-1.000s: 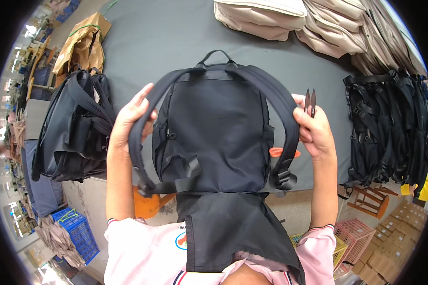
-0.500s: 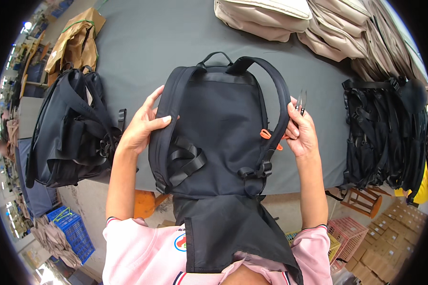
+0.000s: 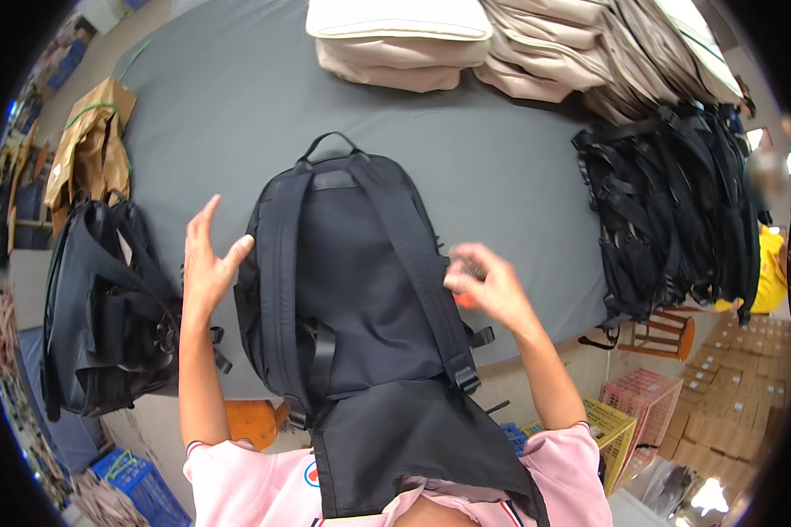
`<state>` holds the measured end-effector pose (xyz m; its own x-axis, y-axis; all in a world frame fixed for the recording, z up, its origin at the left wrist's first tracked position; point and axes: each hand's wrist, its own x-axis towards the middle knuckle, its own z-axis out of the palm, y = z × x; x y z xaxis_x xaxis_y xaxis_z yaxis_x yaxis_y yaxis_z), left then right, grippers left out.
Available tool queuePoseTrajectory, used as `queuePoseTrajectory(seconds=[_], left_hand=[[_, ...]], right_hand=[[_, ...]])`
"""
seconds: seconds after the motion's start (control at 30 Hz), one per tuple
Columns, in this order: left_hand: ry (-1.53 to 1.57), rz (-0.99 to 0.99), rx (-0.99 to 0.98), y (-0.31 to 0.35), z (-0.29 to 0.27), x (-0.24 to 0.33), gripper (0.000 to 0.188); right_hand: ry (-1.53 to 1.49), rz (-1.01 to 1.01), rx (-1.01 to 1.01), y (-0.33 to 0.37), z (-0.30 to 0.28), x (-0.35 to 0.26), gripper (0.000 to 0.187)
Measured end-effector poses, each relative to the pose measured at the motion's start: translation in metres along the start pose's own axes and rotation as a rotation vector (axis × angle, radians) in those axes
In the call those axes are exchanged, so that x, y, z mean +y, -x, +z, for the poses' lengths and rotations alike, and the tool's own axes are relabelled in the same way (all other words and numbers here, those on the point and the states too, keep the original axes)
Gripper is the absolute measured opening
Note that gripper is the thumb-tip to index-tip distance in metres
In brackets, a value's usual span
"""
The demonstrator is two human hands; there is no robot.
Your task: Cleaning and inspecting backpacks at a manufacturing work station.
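Note:
A black backpack (image 3: 369, 263) lies with its strap side up on the grey-covered table, its top handle pointing away from me. Both shoulder straps rest along its back panel. Beside its left edge, my left hand (image 3: 209, 268) is open, fingers spread and thumb tip close to the side. My right hand (image 3: 488, 285), smeared by motion, is at the right edge with fingers curled around small dark thread snips (image 3: 471, 268), whose blades show only in the earlier picture. An orange loop (image 3: 466, 300) shows below those fingers. A black cloth (image 3: 413, 439) extends from the bag's bottom over my front.
Another black backpack (image 3: 105, 307) stands at the left near a brown paper package (image 3: 92, 145). Pale beige bags (image 3: 400, 53) are stacked at the far side. Several black bags (image 3: 677, 211) stand at the right. Plastic crates (image 3: 637, 404) and a wooden stool (image 3: 664, 334) are below the table edge.
My left hand has let go of the left strap and spread open. The right strap has been released and lies flat. My right hand has moved left and down to the bag's side.

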<state>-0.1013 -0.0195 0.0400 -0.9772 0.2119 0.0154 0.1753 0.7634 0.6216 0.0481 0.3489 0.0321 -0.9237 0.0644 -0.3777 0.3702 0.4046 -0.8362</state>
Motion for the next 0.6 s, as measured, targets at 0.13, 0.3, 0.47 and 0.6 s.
queuePoseTrajectory(seconds=[0.13,0.3,0.47,0.6], left_hand=[[0.538,-0.565,-0.321,-0.010,0.042,-0.034,0.103],[0.844,-0.574,-0.239,-0.002,0.037,-0.029,0.080],[0.985,0.198,0.362,0.004,-0.037,0.043,0.048],[0.288,0.551,0.471,-0.021,-0.038,-0.028,0.049]], right_hand=[[0.094,0.070,0.284,-0.026,-0.005,-0.010,0.075],[-0.623,0.206,-0.006,-0.047,0.023,0.016,0.077],[-0.777,-0.352,0.306,0.020,-0.019,-0.071,0.051],[-0.661,-0.545,0.529,0.021,-0.023,-0.074,0.038]])
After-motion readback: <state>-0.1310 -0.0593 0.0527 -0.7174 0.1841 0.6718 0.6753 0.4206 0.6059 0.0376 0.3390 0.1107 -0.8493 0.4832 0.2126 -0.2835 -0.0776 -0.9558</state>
